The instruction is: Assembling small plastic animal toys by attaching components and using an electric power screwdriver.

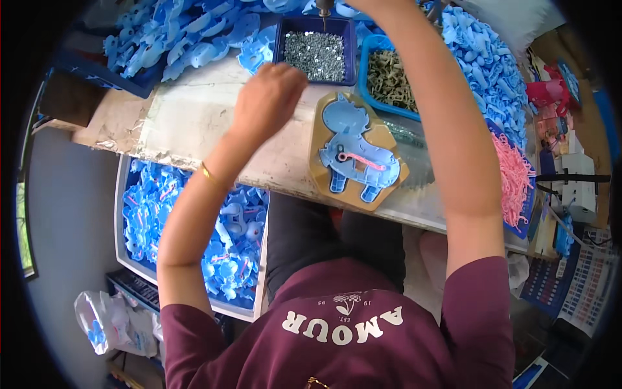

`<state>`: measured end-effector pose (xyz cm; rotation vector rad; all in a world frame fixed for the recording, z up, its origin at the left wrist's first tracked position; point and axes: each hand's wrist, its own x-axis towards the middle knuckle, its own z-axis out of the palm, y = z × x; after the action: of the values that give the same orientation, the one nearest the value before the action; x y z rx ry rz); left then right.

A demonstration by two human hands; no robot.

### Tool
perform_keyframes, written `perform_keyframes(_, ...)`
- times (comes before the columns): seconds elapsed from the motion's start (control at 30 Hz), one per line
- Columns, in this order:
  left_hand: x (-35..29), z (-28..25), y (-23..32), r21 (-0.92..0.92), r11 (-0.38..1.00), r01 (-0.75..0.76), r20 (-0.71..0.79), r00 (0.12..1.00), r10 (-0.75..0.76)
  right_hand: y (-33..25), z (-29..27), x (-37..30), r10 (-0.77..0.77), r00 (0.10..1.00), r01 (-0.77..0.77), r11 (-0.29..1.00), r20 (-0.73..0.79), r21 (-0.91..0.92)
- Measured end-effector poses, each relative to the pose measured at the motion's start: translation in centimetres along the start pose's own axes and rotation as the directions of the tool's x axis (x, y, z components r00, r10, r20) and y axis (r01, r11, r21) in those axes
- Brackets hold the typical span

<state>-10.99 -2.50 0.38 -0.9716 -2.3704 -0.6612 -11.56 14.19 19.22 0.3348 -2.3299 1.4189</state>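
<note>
My left hand (pixel 269 97) is closed, fingertips curled together, beside the dark blue tray (pixel 281 58) of small silver screws (pixel 314 55). Whatever it may hold is hidden. At the top edge only a bit of my right hand (pixel 366 4) shows, its fingers cut off by the frame. Near it the metal tip of a screwdriver (pixel 325 9) points down over the screws. On the table, a tan fixture (pixel 317 170) cradles a light blue plastic animal-shaped shell (pixel 353 139). A pink plastic link (pixel 366 161) and a small dark ring (pixel 342 157) lie inside the shell.
Behind the fixture stands a blue bin (pixel 364 84) of brownish metal parts. Blue plastic pieces (pixel 483 65) heap up at right, above a basket of pink links (pixel 512 175). More blue shells (pixel 194 39) pile far left; a low crate (pixel 122 214) of them sits below the table edge.
</note>
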Motion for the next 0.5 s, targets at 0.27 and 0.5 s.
perform_keyframes(0.27,8.6,4.1,-3.5,0.211,0.977,0.026,0.613,0.775,-0.152,2.8,-1.6,-3.4,-0.085,0.996,0.086,0.996,0.037,-0.032)
perform_keyframes(0.5,7.9,5.6,-4.3,0.177,0.983,0.055,0.484,0.865,-0.136,2.7,-3.1,-4.9,-0.032,0.993,0.030,0.999,0.117,0.021)
